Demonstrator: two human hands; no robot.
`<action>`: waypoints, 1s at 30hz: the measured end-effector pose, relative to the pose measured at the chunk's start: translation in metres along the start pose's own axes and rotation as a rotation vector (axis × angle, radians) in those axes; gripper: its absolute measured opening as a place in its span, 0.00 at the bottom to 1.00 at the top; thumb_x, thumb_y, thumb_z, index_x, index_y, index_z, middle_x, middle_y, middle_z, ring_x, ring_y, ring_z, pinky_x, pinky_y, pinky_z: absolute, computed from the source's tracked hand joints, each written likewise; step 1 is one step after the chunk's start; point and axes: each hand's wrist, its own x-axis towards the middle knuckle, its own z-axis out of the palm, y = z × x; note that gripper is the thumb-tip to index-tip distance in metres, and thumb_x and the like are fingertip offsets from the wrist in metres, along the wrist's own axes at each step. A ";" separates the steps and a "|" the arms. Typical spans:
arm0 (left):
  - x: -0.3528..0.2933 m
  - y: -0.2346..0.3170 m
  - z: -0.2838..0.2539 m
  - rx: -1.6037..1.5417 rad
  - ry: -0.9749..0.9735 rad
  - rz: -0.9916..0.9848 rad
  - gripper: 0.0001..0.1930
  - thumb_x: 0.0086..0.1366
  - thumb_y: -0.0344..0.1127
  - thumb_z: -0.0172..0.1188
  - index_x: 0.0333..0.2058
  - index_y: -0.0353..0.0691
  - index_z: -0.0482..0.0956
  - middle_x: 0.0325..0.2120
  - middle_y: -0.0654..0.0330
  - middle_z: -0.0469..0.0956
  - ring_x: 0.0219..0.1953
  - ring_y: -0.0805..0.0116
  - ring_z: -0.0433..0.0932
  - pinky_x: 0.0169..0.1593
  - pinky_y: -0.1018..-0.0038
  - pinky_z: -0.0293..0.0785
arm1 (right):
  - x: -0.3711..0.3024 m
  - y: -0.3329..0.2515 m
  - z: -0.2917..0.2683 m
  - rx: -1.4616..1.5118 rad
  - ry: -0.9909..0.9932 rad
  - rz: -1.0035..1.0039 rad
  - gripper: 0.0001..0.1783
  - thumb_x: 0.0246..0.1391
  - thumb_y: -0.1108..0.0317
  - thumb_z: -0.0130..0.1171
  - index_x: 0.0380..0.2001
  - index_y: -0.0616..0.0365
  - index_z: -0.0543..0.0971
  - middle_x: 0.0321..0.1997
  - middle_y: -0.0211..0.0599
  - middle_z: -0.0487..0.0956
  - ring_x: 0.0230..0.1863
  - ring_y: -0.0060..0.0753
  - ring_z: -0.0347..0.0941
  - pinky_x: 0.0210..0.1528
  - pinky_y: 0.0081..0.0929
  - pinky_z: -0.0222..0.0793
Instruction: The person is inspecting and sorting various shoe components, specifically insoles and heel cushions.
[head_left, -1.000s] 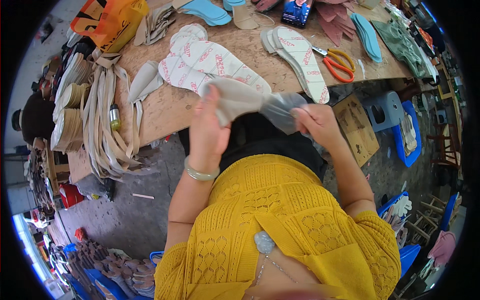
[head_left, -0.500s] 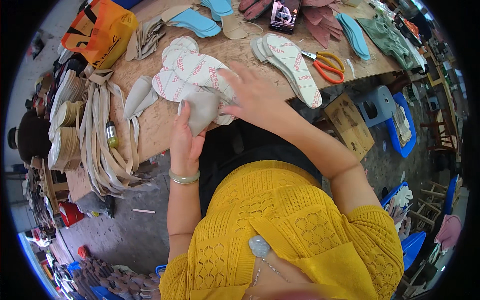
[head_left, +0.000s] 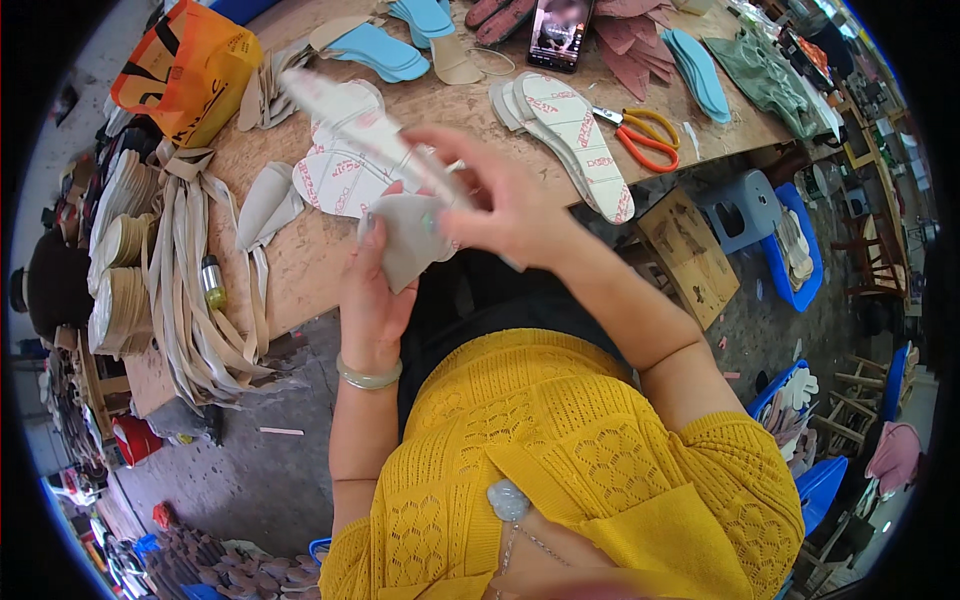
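My left hand [head_left: 374, 305] is closed on a light grey shoe upper piece [head_left: 408, 238], thumb on top, just over the table's near edge. My right hand [head_left: 512, 205] grips a white insole with red print [head_left: 345, 112], which is tilted up and smeared by motion. The insole's near end sits close to the grey upper; whether they touch I cannot tell. Beneath it, more white printed insoles [head_left: 335, 182] lie overlapping on the table. A stack of similar insoles [head_left: 572, 125] rests to the right of my hands.
Orange-handled scissors [head_left: 648, 140] and a phone [head_left: 558, 35] lie on the wooden table [head_left: 300, 300]. Blue insoles [head_left: 375, 52] are at the back. Fabric strips [head_left: 185, 270], a small bottle [head_left: 213, 285] and an orange bag [head_left: 190, 75] occupy the left. A wooden stool [head_left: 690, 255] stands right.
My right hand has lifted a white insole off the overlapping pile and tilted it up. My left hand still holds the grey upper in nearly the same place.
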 end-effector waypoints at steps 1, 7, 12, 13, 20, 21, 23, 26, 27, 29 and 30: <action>0.001 -0.003 0.006 -0.053 -0.083 -0.001 0.26 0.71 0.44 0.46 0.62 0.36 0.59 0.56 0.54 0.68 0.58 0.61 0.68 0.61 0.64 0.64 | -0.002 0.005 0.011 0.096 -0.018 -0.033 0.39 0.44 0.68 0.60 0.63 0.51 0.62 0.47 0.32 0.70 0.41 0.22 0.70 0.43 0.22 0.69; 0.004 -0.015 0.025 -0.272 -0.214 -0.010 0.26 0.73 0.51 0.35 0.60 0.40 0.61 0.56 0.57 0.68 0.57 0.63 0.68 0.58 0.63 0.67 | 0.003 0.020 0.017 0.277 0.151 -0.171 0.36 0.51 0.70 0.63 0.62 0.60 0.62 0.50 0.32 0.70 0.41 0.19 0.69 0.41 0.19 0.67; 0.009 -0.020 0.046 -0.213 -0.083 -0.032 0.24 0.73 0.49 0.35 0.60 0.41 0.60 0.56 0.57 0.68 0.57 0.62 0.69 0.57 0.63 0.69 | 0.005 0.033 -0.001 -0.034 0.209 -0.202 0.36 0.50 0.68 0.65 0.61 0.59 0.62 0.50 0.34 0.71 0.43 0.20 0.70 0.43 0.20 0.69; 0.012 -0.020 0.048 -0.171 -0.049 -0.026 0.24 0.74 0.49 0.35 0.60 0.41 0.60 0.56 0.57 0.68 0.57 0.62 0.69 0.57 0.63 0.69 | 0.006 0.034 -0.004 -0.127 0.241 -0.260 0.36 0.50 0.69 0.64 0.61 0.59 0.62 0.49 0.36 0.72 0.43 0.20 0.71 0.44 0.20 0.69; 0.043 -0.014 0.057 -0.270 -0.230 -0.011 0.24 0.74 0.45 0.37 0.63 0.40 0.56 0.58 0.54 0.65 0.60 0.61 0.66 0.61 0.61 0.65 | -0.013 0.018 -0.046 -0.095 0.488 -0.176 0.36 0.48 0.73 0.63 0.62 0.59 0.62 0.53 0.36 0.71 0.49 0.25 0.70 0.46 0.22 0.70; 0.048 -0.013 0.061 -0.255 -0.243 0.006 0.24 0.74 0.44 0.37 0.63 0.40 0.55 0.59 0.54 0.65 0.61 0.60 0.65 0.62 0.61 0.64 | -0.024 0.018 -0.057 -0.288 0.524 -0.261 0.35 0.47 0.73 0.63 0.60 0.60 0.63 0.50 0.38 0.72 0.49 0.27 0.70 0.46 0.23 0.69; 0.050 -0.009 0.064 -0.239 -0.243 0.042 0.24 0.74 0.44 0.37 0.64 0.40 0.54 0.59 0.54 0.64 0.61 0.60 0.64 0.63 0.60 0.63 | -0.044 0.016 -0.062 -0.471 0.539 -0.355 0.35 0.47 0.74 0.63 0.59 0.62 0.65 0.48 0.40 0.73 0.49 0.29 0.71 0.45 0.23 0.69; 0.055 -0.008 0.067 -0.224 -0.309 0.097 0.24 0.74 0.43 0.36 0.64 0.39 0.54 0.59 0.53 0.64 0.62 0.60 0.64 0.63 0.60 0.63 | -0.078 0.021 -0.052 -0.730 0.561 -0.362 0.33 0.42 0.75 0.66 0.55 0.65 0.69 0.44 0.42 0.74 0.45 0.32 0.71 0.44 0.26 0.68; 0.056 -0.009 0.069 -0.208 -0.316 0.089 0.24 0.74 0.43 0.36 0.64 0.40 0.53 0.60 0.53 0.63 0.62 0.60 0.64 0.63 0.60 0.63 | -0.089 0.024 -0.047 -0.692 0.515 -0.322 0.33 0.39 0.75 0.69 0.53 0.65 0.71 0.43 0.42 0.74 0.43 0.34 0.70 0.44 0.26 0.68; 0.056 -0.011 0.071 -0.193 -0.320 0.081 0.25 0.74 0.43 0.36 0.65 0.40 0.52 0.60 0.53 0.63 0.62 0.60 0.64 0.63 0.61 0.64 | -0.096 0.027 -0.040 -0.651 0.467 -0.280 0.33 0.37 0.76 0.71 0.51 0.65 0.73 0.42 0.42 0.73 0.41 0.35 0.69 0.44 0.27 0.67; 0.056 -0.013 0.072 -0.145 -0.348 0.088 0.26 0.74 0.45 0.35 0.65 0.40 0.51 0.61 0.50 0.60 0.63 0.58 0.62 0.63 0.59 0.62 | -0.097 0.029 -0.036 -0.663 0.488 -0.292 0.33 0.36 0.74 0.72 0.51 0.61 0.74 0.40 0.42 0.73 0.38 0.34 0.70 0.39 0.26 0.69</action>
